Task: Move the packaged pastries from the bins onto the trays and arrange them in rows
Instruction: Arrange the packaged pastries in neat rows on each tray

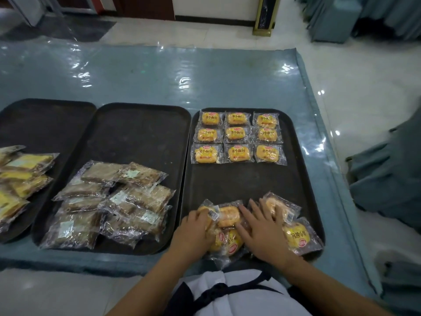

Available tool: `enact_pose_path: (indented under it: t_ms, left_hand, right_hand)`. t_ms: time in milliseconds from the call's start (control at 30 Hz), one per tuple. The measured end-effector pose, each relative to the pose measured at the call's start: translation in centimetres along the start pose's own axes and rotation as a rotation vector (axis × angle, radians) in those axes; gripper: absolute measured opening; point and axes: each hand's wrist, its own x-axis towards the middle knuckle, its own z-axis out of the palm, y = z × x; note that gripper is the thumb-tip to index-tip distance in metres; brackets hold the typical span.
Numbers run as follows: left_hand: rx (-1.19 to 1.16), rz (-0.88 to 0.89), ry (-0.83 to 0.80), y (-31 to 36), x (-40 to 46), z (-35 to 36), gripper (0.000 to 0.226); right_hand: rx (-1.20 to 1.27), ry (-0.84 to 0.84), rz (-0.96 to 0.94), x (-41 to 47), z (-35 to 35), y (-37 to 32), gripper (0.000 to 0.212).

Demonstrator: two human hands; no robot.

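On the right black tray [241, 179], several small yellow bread packets [238, 136] lie in three neat rows at the far end. A loose heap of the same packets [296, 236] sits at the near end. My left hand [193, 229] curls its fingers round one packet [210, 213] at the heap's left. My right hand [259, 226] lies flat with spread fingers on top of the heap, pressing on the packets under it.
The middle black tray [136, 133] holds a jumbled pile of brown cake packets [114, 204] at its near end. The left tray [45, 124] carries yellow packets [20, 176]. All trays sit on a plastic-covered blue table [159, 74]; blue draped chairs [387, 183] stand at right.
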Motion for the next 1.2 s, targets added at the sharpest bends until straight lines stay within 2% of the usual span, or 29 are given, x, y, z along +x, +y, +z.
enact_pose_path:
  t_ms: [100,167,300,400,633,800,1200]
  left_hand:
    - [-0.054,0.061,0.018,-0.5,0.0,-0.6,0.055]
    - [-0.179,0.074,0.0,-1.3,0.0,-1.0,0.053]
    - [-0.712,-0.03,-0.104,-2.5,0.1,-2.6,0.031]
    - [-0.989,-0.152,-0.144,-3.0,0.4,-4.1,0.029]
    - [-1.268,-0.228,-0.147,-4.1,0.7,-5.6,0.017]
    - [-1.321,-0.19,-0.233,-4.2,0.2,-5.9,0.02]
    - [-1.277,-0.177,-0.19,-3.7,0.4,-6.2,0.02]
  right_hand:
    - [0.007,0.019,0.011,-0.1,0.2,0.3,0.063]
    - [0.015,0.008,0.014,0.0,0.2,0.4,0.062]
    - [0.009,0.037,0.043,-0.3,0.4,0.1,0.061]
    - [-0.021,0.045,0.062,-0.3,0.6,-0.1,0.062]
    - [-0.036,0.027,0.122,-0.5,0.7,-0.8,0.063]
    - [-0.032,0.036,0.147,-0.7,0.7,-1.2,0.063]
    - [-0.02,0.07,0.165,-0.9,1.3,-1.2,0.063]
